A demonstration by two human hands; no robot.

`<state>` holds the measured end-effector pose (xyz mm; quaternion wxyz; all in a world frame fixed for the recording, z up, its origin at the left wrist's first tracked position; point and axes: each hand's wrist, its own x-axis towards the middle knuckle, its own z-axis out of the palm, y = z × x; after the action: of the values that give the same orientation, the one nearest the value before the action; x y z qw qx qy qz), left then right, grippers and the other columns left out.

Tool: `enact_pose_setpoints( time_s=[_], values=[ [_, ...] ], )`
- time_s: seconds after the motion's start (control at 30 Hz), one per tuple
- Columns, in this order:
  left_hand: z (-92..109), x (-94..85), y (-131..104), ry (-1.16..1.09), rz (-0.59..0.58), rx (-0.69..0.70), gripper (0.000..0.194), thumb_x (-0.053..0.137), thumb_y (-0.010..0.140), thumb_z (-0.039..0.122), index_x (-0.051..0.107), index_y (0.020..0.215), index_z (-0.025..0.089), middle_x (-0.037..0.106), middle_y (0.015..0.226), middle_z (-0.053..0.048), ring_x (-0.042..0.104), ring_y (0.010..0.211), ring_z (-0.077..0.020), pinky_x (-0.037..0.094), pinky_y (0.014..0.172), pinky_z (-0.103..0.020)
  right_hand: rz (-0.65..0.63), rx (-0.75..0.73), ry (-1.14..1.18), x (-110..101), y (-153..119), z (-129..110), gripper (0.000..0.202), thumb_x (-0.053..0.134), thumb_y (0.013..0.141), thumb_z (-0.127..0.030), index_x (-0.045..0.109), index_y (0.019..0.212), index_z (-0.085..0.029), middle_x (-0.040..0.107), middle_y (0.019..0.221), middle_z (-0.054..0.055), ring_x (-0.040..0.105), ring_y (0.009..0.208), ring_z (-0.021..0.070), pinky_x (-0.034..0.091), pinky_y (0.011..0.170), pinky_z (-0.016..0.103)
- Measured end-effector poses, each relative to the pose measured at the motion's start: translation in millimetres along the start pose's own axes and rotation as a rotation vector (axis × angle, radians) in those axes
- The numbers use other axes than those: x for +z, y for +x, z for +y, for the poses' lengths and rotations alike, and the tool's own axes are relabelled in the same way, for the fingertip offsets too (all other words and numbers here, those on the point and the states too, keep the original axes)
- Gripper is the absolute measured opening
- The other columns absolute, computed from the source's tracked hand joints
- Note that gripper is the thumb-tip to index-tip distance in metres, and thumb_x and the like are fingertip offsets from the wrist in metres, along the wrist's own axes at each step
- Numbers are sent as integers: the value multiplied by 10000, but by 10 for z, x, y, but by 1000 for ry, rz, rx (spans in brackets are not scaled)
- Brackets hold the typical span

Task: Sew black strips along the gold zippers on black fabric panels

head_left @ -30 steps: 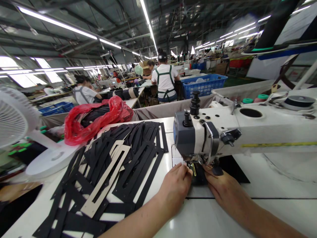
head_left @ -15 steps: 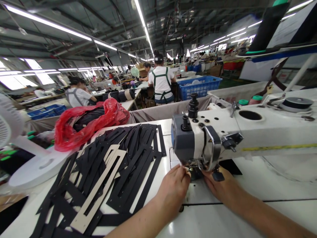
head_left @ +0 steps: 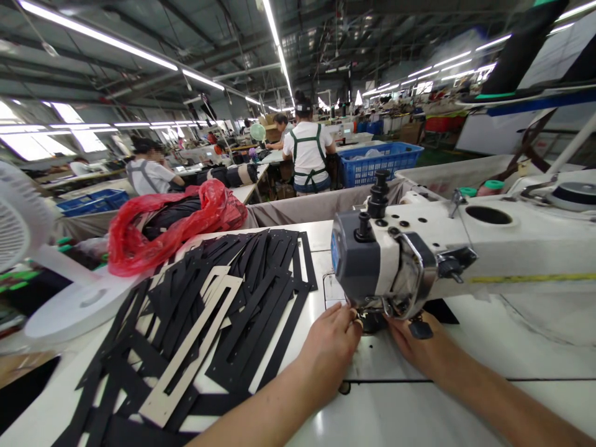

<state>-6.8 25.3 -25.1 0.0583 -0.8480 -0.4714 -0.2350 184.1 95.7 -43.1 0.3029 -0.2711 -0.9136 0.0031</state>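
At the needle area of a white and grey sewing machine [head_left: 356, 254], both hands work close together. My left hand [head_left: 331, 341] is closed, thumb and fingers pinched just left of the presser foot; what they hold is too small and hidden to name. My right hand [head_left: 419, 341] reaches in from the right, its fingertips tucked behind the machine's lower parts and largely hidden. A dark piece [head_left: 372, 323] shows between the hands under the needle area. The corner of a flat black piece [head_left: 442, 311] sticks out behind my right hand on the white table [head_left: 395, 406].
Left of the machine lies a heap of black slotted strips [head_left: 251, 323], with a beige slotted strip [head_left: 193, 354] on top. Behind it sit a red plastic bag [head_left: 223, 208] and a white fan [head_left: 69, 304]. A blue crate [head_left: 379, 164] and co-workers [head_left: 308, 149] are farther back.
The whole view has shifted slightly, so the machine appears a little farther right. Both hands keep almost the same place at the needle area.
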Motion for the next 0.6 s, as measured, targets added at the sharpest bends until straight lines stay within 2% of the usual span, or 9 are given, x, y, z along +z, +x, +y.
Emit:
enact_pose_setpoints(
  time_s=[0.27, 0.6],
  values=[
    [4, -21, 6, -38, 6, -3, 117, 479, 851, 79, 586, 841, 126, 632, 914, -99, 594, 909, -210, 496, 884, -378, -27, 36, -6, 6, -1, 12, 306, 368, 809, -132, 670, 804, -180, 693, 803, 79, 641, 758, 218, 521, 695, 325],
    [-22, 150, -20, -12, 117, -31, 137, 481, 853, 70, 599, 878, 136, 665, 941, -81, 619, 935, -190, 486, 917, -374, -28, 31, -81, 53, -15, 9, 312, 378, 798, -127, 681, 828, -195, 686, 816, 71, 639, 781, 202, 529, 704, 311]
  ],
)
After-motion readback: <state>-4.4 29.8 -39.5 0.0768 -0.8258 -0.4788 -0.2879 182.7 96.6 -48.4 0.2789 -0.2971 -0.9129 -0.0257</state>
